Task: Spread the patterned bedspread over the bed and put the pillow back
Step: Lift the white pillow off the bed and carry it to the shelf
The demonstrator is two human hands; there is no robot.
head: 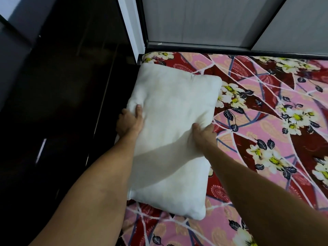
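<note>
A patterned bedspread [266, 121], pink and dark red with white flowers and dark leaves, lies smooth across the bed and reaches the grey panelled wall [195, 20] at the far end. A glossy dark surface [53, 103] runs along the bed's left side; whether it is floor or furniture is unclear. A plain white pillow [174, 135] sits on the bedspread along the left edge, its far corner close to the wall. Two bare arms reach in from below. The left hand [128, 121] holds the pillow's left long edge, thumb on top, fingers hidden underneath. The right hand [204, 134] holds the opposite edge, thumb pressed into the cover, fingers tucked under. Each grip is closed on the pillow, which dents under both thumbs. It looks soft, light and floppy, so holding both long edges near the middle should keep it from sagging while it is settled at the head of the bed.
</note>
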